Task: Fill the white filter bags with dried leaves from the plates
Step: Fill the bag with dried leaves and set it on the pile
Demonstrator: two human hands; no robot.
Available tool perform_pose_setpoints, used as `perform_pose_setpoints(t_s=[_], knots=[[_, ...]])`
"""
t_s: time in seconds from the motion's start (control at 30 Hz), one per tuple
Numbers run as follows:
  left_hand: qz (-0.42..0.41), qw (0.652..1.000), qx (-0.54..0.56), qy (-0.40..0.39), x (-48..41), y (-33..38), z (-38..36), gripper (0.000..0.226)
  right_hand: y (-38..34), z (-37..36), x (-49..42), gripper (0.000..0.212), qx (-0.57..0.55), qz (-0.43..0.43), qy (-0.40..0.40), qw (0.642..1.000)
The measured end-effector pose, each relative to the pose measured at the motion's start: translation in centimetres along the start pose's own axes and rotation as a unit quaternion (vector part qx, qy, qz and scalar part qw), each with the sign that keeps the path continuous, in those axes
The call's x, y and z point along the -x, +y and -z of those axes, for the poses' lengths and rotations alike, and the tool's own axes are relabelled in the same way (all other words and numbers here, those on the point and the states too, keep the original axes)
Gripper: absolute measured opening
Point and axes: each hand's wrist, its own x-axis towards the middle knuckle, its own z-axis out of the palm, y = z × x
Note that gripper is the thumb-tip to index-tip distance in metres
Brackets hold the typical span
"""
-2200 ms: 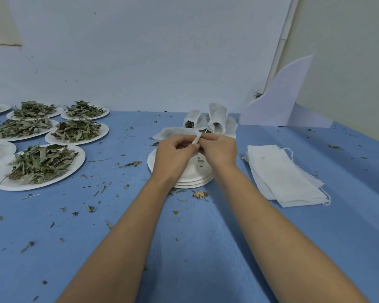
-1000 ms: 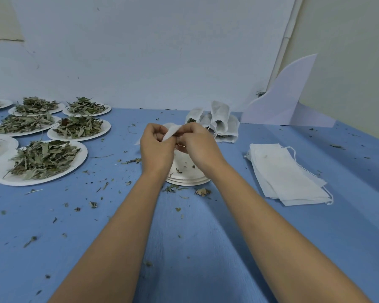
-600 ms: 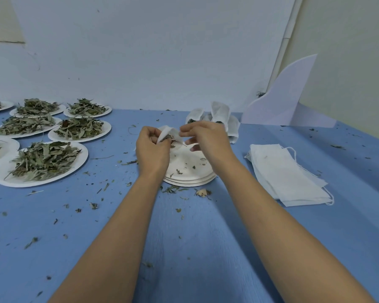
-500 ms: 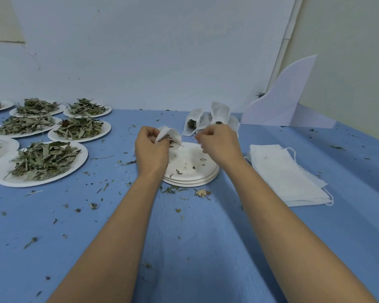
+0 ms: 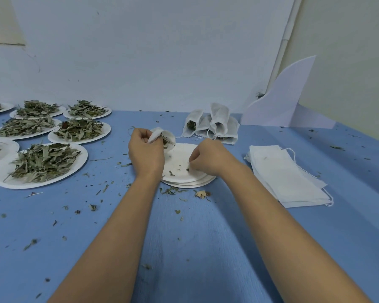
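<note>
My left hand grips a white filter bag with its mouth open, a few leaves showing inside, just above the far left rim of a stack of nearly bare white plates. My right hand is down on that top plate, fingertips pinched together at a small leaf scrap. Several plates of dried leaves sit at the left, the nearest one heaped. Filled filter bags stand in a cluster behind the plate stack.
A flat pile of unfilled filter bags with strings lies at the right. A white folded card leans at the back right against the wall. Leaf crumbs are scattered over the blue table.
Both hands held the bag together earlier. My right hand has let go and dropped onto the plate to pinch at scraps, while my left hand keeps the bag open.
</note>
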Motion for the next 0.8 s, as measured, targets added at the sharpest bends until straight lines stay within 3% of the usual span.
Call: perform_pose_setpoints(t_s=[0.17, 0.4, 0.57, 0.8], knots=[[0.016, 1.0, 0.013, 0.019, 0.0, -0.1, 0.0, 0.028, -0.4, 0.2, 0.5, 0.018, -0.077, 0.042, -0.029, 0.996], [0.064, 0.99, 0.119, 0.029, 0.4, -0.1, -0.4, 0.029, -1.2, -0.4, 0.8, 0.022, -0.131, 0.074, -0.071, 0.986], [0.092, 0.986, 0.135, 0.03, 0.5, -0.4, -0.4, 0.028, -1.1, -0.7, 0.7, 0.014, -0.131, 0.05, -0.04, 0.989], [0.09, 0.987, 0.134, 0.022, 0.7, -0.4, -0.7, 0.028, -1.5, -1.8, 0.7, 0.031, -0.084, 0.019, -0.027, 0.996]])
